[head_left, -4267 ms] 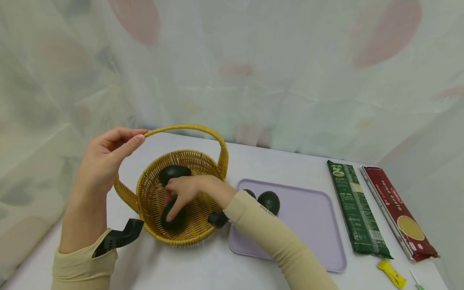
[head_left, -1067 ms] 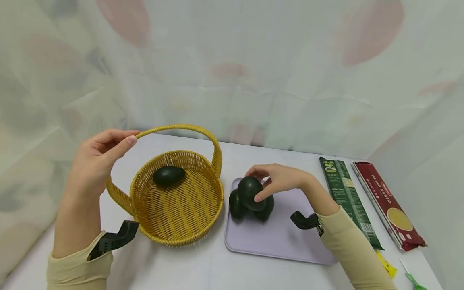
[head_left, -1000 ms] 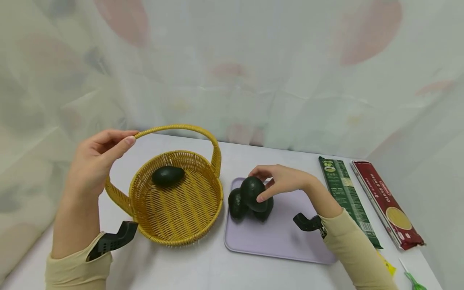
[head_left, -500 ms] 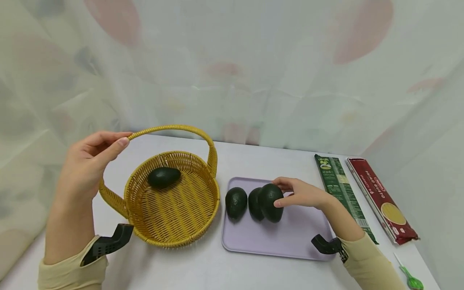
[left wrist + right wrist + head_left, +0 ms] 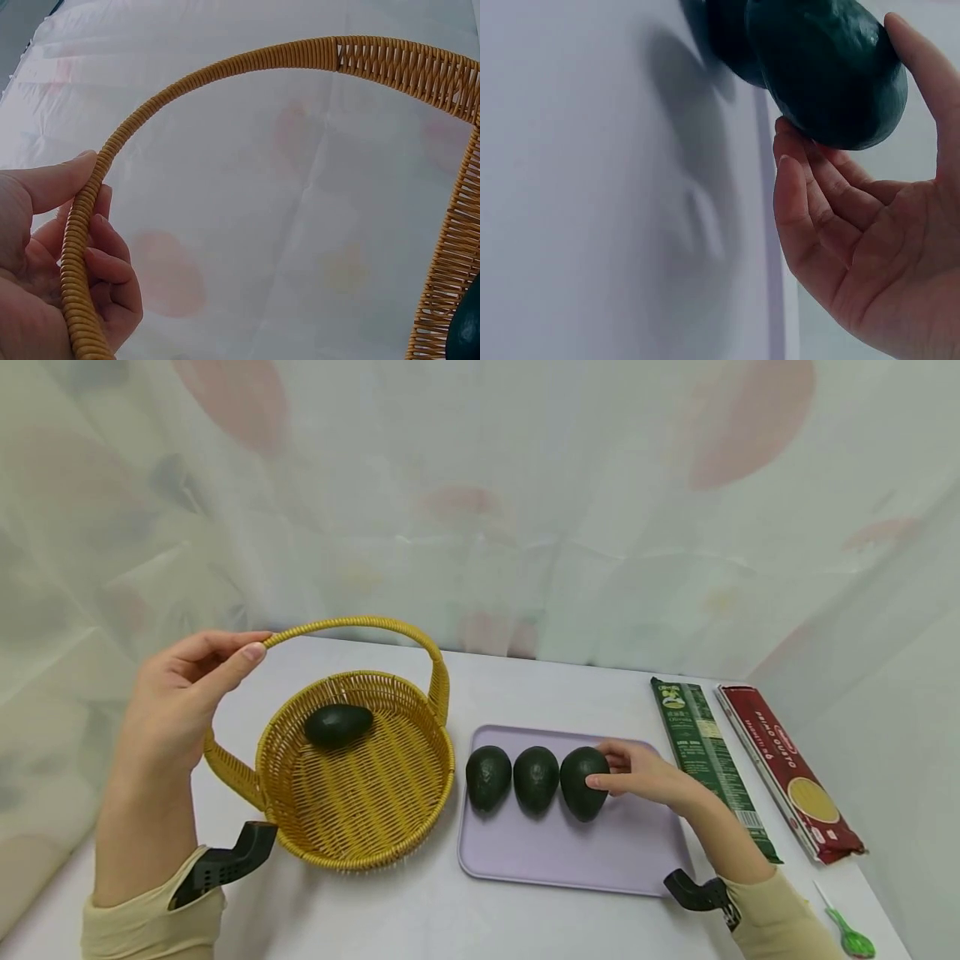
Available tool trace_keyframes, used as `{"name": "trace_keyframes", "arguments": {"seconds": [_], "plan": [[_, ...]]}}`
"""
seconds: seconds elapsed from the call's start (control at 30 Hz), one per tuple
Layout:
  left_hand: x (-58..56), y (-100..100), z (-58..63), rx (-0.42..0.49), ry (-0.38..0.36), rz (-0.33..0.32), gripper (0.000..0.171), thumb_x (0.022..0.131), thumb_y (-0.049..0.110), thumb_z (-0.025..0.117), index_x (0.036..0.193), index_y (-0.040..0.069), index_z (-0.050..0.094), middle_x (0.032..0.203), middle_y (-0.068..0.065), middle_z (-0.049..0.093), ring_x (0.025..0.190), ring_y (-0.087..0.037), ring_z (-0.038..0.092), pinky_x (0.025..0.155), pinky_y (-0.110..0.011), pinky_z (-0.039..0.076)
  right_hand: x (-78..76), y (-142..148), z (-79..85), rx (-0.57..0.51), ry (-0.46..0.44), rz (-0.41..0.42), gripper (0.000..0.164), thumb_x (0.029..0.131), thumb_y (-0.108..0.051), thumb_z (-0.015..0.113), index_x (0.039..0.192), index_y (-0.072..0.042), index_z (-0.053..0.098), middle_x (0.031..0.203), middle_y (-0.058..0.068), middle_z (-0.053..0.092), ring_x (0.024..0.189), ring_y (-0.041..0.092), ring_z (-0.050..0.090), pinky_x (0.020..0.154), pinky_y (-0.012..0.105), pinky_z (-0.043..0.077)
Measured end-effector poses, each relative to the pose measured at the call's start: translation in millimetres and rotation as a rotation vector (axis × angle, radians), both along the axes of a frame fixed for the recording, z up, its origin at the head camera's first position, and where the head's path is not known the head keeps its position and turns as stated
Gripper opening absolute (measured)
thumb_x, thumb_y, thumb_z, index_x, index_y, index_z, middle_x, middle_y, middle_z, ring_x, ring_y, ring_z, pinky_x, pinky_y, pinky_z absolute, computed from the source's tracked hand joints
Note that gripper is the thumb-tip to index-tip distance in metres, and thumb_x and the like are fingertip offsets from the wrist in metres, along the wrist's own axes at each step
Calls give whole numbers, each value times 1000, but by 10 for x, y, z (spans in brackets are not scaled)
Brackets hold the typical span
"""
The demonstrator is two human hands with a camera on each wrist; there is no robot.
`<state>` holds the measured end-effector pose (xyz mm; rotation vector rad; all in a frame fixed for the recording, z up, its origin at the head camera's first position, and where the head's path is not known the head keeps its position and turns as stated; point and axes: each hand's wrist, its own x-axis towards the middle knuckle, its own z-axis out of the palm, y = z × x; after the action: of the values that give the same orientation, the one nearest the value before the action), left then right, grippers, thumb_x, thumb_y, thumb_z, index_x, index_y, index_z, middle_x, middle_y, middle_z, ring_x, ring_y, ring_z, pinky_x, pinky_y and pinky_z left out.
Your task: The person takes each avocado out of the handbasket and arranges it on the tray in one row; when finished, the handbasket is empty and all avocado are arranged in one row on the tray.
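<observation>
My left hand [image 5: 174,697] grips the arched handle of a yellow wicker basket [image 5: 360,806], thumb on one side and fingers curled round the other in the left wrist view. A dark green avocado [image 5: 339,726] lies in the basket towards the back left. On the lilac tray [image 5: 555,864], two avocados, one at the left [image 5: 489,779] and one in the middle [image 5: 536,781], sit side by side. To their right, my right hand [image 5: 647,775] holds a third avocado [image 5: 581,789] between thumb and fingertips. The right wrist view shows this avocado [image 5: 832,82] from below, casting a shadow on the tray.
A green pasta packet [image 5: 712,756] and a red spaghetti packet [image 5: 783,768] lie right of the tray. A small green-and-white item [image 5: 855,941] is near the right table edge. A patterned curtain [image 5: 480,568] hangs behind the table.
The right hand has left the basket with an avocado and carried it right, from over the other tray avocados to the right end of their row. The left hand still grips the handle.
</observation>
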<state>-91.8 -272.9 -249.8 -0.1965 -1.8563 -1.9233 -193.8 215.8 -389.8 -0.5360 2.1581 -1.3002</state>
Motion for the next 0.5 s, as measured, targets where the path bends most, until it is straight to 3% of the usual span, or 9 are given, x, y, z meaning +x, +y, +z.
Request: {"name": "trace_keyframes", "arguments": {"seconds": [0.5], "plan": [[1,11,12,0,16,-12,13,90,-7,63,100,-5,72,99,-6,73,89,-14,57,76,-18,45,-51,16,-210,102,57,-57,53,86,-31,75,121,3,54,96,6,69,78,21,63,67,35,53]]}}
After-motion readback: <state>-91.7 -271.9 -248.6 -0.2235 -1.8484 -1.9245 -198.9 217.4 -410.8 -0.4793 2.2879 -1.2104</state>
